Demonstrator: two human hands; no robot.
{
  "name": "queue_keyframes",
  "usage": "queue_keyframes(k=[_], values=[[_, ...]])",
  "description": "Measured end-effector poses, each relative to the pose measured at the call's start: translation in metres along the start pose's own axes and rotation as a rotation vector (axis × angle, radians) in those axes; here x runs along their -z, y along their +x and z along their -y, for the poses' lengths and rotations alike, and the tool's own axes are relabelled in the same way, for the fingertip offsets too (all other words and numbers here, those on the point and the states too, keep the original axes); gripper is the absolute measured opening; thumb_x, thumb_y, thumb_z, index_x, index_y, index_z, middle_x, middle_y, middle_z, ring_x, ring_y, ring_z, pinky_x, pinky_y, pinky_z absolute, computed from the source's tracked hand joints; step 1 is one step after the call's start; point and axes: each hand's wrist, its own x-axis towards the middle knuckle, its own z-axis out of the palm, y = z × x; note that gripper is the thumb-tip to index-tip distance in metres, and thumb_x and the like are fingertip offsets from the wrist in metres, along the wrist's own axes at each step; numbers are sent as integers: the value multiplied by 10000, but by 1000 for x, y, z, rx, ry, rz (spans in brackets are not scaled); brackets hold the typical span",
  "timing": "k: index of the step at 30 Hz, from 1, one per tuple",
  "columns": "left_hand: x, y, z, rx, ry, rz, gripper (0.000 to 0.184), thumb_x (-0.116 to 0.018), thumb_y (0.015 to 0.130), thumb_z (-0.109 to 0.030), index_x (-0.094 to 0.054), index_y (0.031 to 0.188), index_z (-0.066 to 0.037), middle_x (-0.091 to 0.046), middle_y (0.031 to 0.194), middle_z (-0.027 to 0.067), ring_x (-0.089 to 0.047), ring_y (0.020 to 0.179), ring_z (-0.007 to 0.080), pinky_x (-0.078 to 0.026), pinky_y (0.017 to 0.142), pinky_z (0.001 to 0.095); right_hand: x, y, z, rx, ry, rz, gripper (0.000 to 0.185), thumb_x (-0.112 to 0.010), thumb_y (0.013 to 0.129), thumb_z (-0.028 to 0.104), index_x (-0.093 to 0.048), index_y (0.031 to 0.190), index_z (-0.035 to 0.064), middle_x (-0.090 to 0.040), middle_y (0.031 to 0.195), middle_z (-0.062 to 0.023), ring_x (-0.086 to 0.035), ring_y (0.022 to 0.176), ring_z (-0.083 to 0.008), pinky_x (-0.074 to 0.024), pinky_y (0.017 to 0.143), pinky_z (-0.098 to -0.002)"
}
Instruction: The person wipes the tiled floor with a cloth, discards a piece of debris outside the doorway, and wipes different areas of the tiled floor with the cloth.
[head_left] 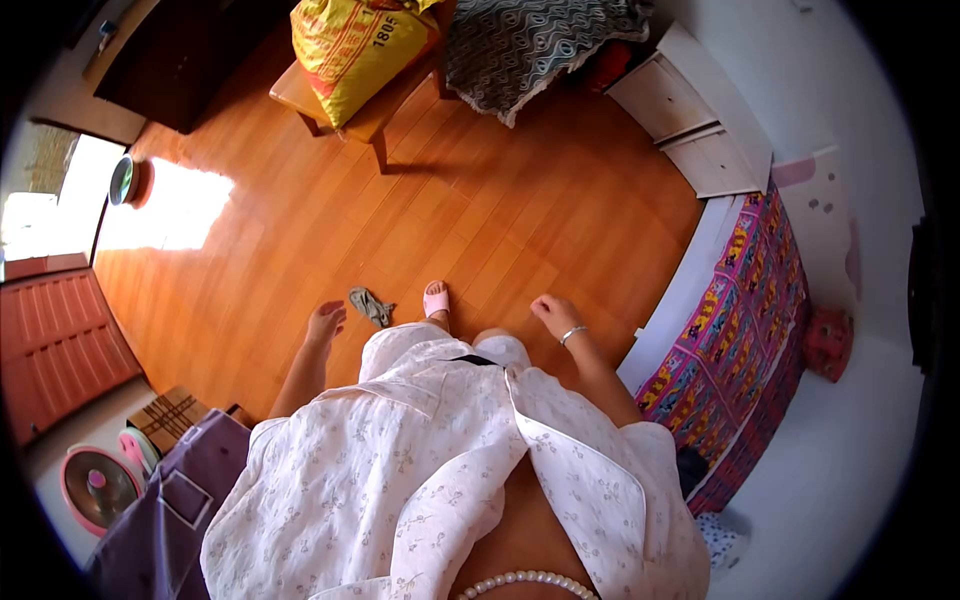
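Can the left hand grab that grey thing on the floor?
Probably not without bending down: the left hand hangs well above the grey thing, which lies on the floor. Nothing seems to block the way.

Floor (450,215): orange-brown wood planks, glossy, running out ahead of both hands. Crumpled grey-green cloth (371,306) lies on it just inward of the left hand (327,322), apart from the fingers. Pink sandal (436,298), foot in it, between left hand and right hand (558,316). Wooden bench (289,92) stands on planks well ahead of left hand; yellow printed bag (360,50) slumped on its seat. Round basin (124,181) far out to the left hand's left, beside a bright sunlit patch.
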Motion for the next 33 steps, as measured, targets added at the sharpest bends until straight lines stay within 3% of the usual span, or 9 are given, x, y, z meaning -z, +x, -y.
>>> queue_keyframes(k=[5,11,17,19,24,26,28,32,33], values=[[-21,-17,-6,-122,-105,-20,377,-580,865,-209,-585,1217,-73,-635,1085,55,-600,1000,163,-471,822,321,31,62,-1,-4,-63,166,257,-594,869,303,-643,865,51,-674,865,-144,-642,779,-297,-498,704,-380],[-43,-51,45,37,-366,-325,365,-578,890,-204,-564,1226,-62,-595,1148,46,-590,1043,169,-459,867,308,32,172,13,191,-213,436,253,-589,864,299,-658,890,57,-673,884,-159,-643,817,-315,-503,729,-392],[-87,-56,123,82,-559,-468,331,-636,860,-153,-588,1171,-51,-632,1026,46,-607,869,118,-476,688,239,-4,256,49,405,-450,594,230,-582,869,271,-659,919,59,-672,912,-158,-636,843,-331,-503,744,-402],[-101,-41,132,98,-530,-452,304,-638,865,-154,-605,1148,-51,-638,973,44,-606,870,115,-483,696,247,-28,274,57,499,-428,561,218,-586,890,234,-644,923,26,-678,853,-137,-642,764,-254,-495,687,-350],[-121,77,205,15,-364,-434,256,-620,883,-149,-607,1116,-45,-620,1023,55,-613,910,152,-499,745,272,-145,321,45,479,-347,719,222,-577,883,267,-646,942,64,-664,899,-139,-627,838,-321,-503,733,-393],[-130,130,239,-80,-29,-421,232,-614,868,-100,-614,1089,-26,-601,1107,104,-615,954,210,-506,800,317,-204,337,22,492,-398,786,221,-577,883,265,-644,957,68,-660,914,-132,-624,847,-317,-503,735,-392],[-136,176,273,-96,54,-419,256,-614,852,-78,-604,1101,-24,-577,1149,128,-595,1006,252,-494,844,339,-274,351,-2,670,-660,799,200,-575,880,230,-641,989,76,-651,957,-125,-620,877,-309,-502,757,-399],[-145,254,337,-216,235,-404,344,-615,809,-37,-570,1150,-35,-522,1240,161,-510,1142,348,-438,965,396,-414,370,-56,769,-670,927,205,-574,870,198,-627,1042,98,-637,988,-116,-608,931,-303,-498,796,-405],[-146,270,349,-206,229,-411,344,-615,809,-37,-570,1150,-35,-522,1240,161,-510,1142,348,-438,965,396,-441,371,-61,923,-656,917,221,-581,863,193,-619,1063,106,-629,1000,-112,-599,957,-299,-495,811,-404]])
